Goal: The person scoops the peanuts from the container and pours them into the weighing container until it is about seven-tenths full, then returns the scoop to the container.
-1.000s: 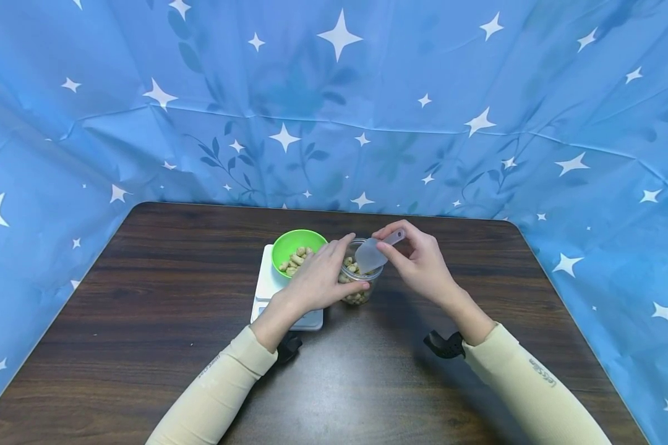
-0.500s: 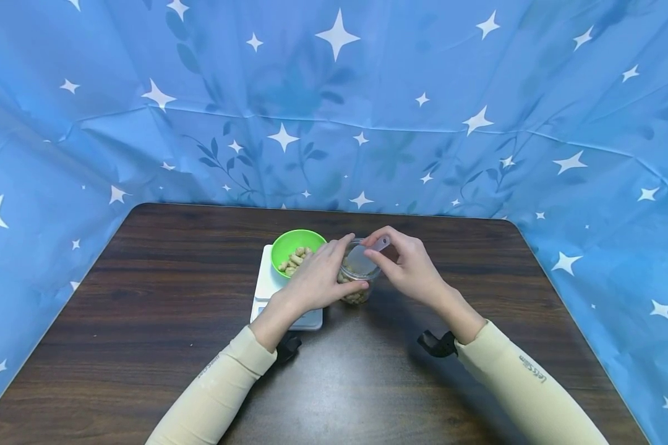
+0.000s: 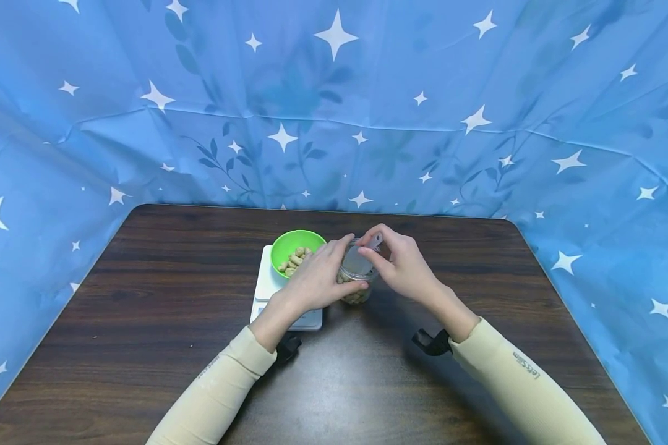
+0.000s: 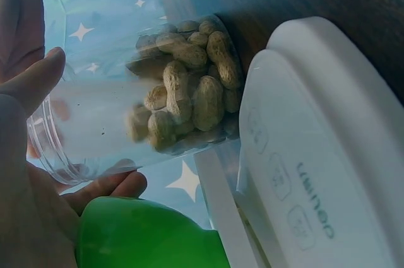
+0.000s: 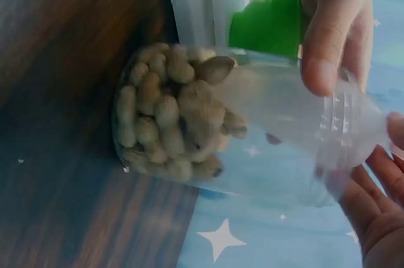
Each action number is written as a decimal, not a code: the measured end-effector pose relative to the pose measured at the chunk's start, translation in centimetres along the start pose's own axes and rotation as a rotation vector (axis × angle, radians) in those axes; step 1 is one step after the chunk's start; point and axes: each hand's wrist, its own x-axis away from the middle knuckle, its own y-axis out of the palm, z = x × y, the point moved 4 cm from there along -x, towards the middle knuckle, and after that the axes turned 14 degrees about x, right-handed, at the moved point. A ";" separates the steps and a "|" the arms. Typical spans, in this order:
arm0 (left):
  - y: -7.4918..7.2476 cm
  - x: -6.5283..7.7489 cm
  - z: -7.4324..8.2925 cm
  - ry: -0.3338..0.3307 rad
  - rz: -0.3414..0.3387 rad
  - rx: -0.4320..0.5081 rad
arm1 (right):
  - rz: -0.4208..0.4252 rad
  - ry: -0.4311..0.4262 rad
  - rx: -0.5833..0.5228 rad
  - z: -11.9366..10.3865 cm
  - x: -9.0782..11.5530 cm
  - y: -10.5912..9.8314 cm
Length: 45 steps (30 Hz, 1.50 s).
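Note:
A clear jar, about half filled with unshelled peanuts, stands on the table right of the scale. My left hand grips it near the rim, thumb and fingers on opposite sides. With thumb and fingertips, my right hand pinches the handle of a translucent white scoop. The scoop's bowl is inside the jar mouth, its lower end at the peanuts in the right wrist view. Left of the jar, a green bowl holding several peanuts rests on a white kitchen scale; my left hand partly hides both.
The dark wooden table extends around the hands, and its far edge lies behind the jar and bowl. A blue curtain with white stars hangs behind it. Dark wrist straps show beneath both sleeves.
My right hand has moved left and lowered the scoop from a tilted pose at the jar's rim down into the jar. My left hand keeps its place on the jar.

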 end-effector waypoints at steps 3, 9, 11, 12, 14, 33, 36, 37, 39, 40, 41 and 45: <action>0.0 0.0 0.0 -0.002 0.001 0.002 | -0.025 0.001 0.007 -0.2 0.1 0.5; 0.1 0.0 0.0 -0.004 0.001 0.001 | 0.004 0.059 -0.026 0.0 0.1 0.8; 0.2 0.1 0.0 -0.005 -0.002 0.003 | 0.036 0.100 -0.072 0.3 0.1 0.6; 0.2 0.1 0.1 -0.006 -0.003 0.004 | 0.052 0.122 -0.093 0.4 0.2 0.5; 0.2 0.0 0.1 -0.004 -0.003 0.002 | 0.084 0.151 -0.131 0.6 0.3 0.3; 0.0 -0.1 0.1 -0.020 0.000 0.010 | 0.186 0.306 -0.358 1.2 0.9 -0.4; 0.1 -0.1 0.1 -0.024 0.001 0.008 | 0.185 0.308 -0.372 1.6 1.0 -0.3; 0.1 0.0 0.0 -0.025 0.002 0.009 | 0.184 0.307 -0.376 1.7 1.1 -0.2; 0.1 0.0 0.0 -0.023 0.004 0.006 | 0.183 0.305 -0.388 1.8 1.1 -0.1; 0.1 0.0 0.0 -0.021 0.005 0.006 | 0.184 0.303 -0.389 1.8 1.2 -0.1; 0.1 0.0 0.1 -0.020 0.006 0.006 | 0.185 0.302 -0.390 1.8 1.2 -0.1; 0.1 0.0 0.1 -0.012 0.009 0.005 | 0.194 0.299 -0.384 1.8 1.2 -0.1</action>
